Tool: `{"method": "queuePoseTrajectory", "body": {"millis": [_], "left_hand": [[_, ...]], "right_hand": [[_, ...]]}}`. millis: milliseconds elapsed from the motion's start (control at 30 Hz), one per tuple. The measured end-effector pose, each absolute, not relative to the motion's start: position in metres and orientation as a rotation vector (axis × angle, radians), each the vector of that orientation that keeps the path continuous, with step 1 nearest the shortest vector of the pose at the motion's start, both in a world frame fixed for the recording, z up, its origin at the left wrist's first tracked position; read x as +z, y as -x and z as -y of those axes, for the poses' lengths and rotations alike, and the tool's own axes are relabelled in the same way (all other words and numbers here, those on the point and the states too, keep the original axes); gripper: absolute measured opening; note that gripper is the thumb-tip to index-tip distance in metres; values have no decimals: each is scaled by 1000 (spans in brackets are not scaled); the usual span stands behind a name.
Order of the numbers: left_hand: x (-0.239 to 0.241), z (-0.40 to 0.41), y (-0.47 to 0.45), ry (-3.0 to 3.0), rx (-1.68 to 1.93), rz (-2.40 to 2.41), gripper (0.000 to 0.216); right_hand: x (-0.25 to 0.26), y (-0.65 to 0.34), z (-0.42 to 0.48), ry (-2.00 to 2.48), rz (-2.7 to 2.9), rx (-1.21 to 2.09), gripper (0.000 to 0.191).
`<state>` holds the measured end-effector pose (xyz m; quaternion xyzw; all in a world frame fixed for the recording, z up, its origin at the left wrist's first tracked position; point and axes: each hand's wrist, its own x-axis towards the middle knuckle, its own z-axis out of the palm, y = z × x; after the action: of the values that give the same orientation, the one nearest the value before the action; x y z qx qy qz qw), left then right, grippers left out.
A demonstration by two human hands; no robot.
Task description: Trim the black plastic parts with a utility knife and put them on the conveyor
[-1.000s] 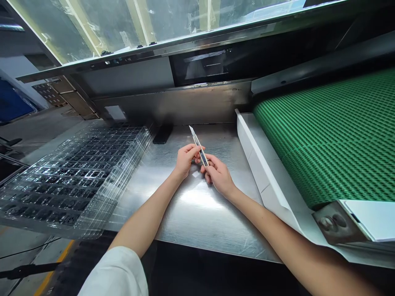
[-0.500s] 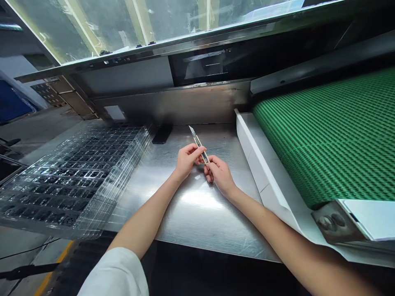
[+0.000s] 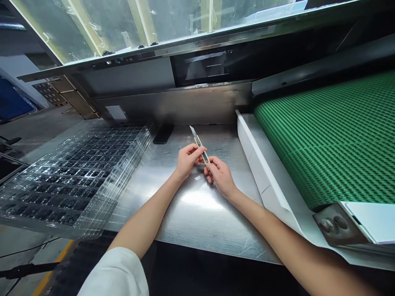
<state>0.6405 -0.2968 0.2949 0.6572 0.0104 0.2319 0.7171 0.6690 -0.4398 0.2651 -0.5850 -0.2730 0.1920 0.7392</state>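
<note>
A slim utility knife (image 3: 199,142) is held between my two hands above a metal table (image 3: 197,218). Its blade is out and points up and away to the left. My left hand (image 3: 187,159) pinches the knife's middle between thumb and fingers. Closed on the lower end of the handle is my right hand (image 3: 220,174), just below and to the right of the left one. Parts of the handle are hidden behind the fingers of both hands.
Clear plastic trays (image 3: 77,176) with many pockets are stacked on the left. A dark flat object like a phone (image 3: 163,134) lies at the table's back. A white raised edge (image 3: 262,176) separates the table from a green conveyor belt (image 3: 333,139) on the right.
The view has shifted very slightly. Both hands keep the same hold on the utility knife.
</note>
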Motion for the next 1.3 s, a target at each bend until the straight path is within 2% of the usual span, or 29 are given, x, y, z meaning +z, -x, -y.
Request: {"method": "queuePoseTrajectory", "body": {"millis": [933, 1233, 1300], "left_hand": [[289, 297, -642, -1495, 464, -4, 45], [295, 277, -646, -1342, 686, -129, 45], [295, 272, -646, -1332, 691, -144, 45]], "right_hand": [[260, -673, 439, 1350, 566, 408, 28], [258, -671, 439, 1224, 517, 465, 34], [256, -671, 438, 1215, 520, 446, 42]]}}
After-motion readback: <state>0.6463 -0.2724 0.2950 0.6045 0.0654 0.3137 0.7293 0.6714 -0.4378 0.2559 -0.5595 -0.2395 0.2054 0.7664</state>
